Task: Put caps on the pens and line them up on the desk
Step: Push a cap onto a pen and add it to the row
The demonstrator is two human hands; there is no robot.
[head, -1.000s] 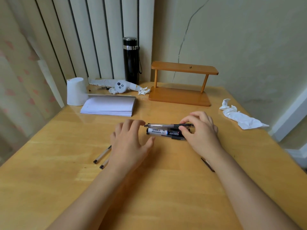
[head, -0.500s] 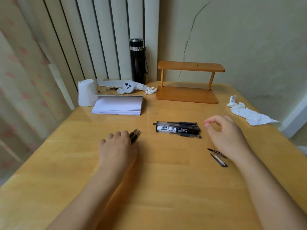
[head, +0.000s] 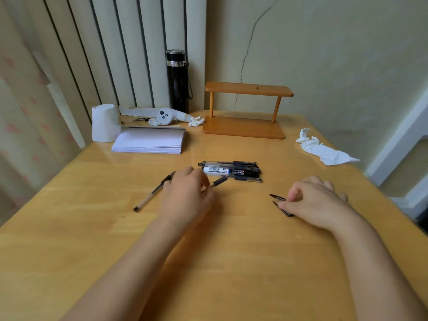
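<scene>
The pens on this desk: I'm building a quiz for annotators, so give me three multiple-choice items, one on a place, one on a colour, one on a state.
1. Where does the row of capped pens lie?
A. On the wooden shelf
B. On the desk, in front of the paper stack
C. Beside the flask

2. What colour is the flask?
A. Black
B. Red
C. White

3. What is the left hand doing?
A. Lying flat, empty
B. Holding a pen
C. Holding a tissue

Answers:
1 B: the pens lie on the desk, nearer than the paper stack.
2 A: its body is black.
3 B: a pen sticks out of its grip.
</scene>
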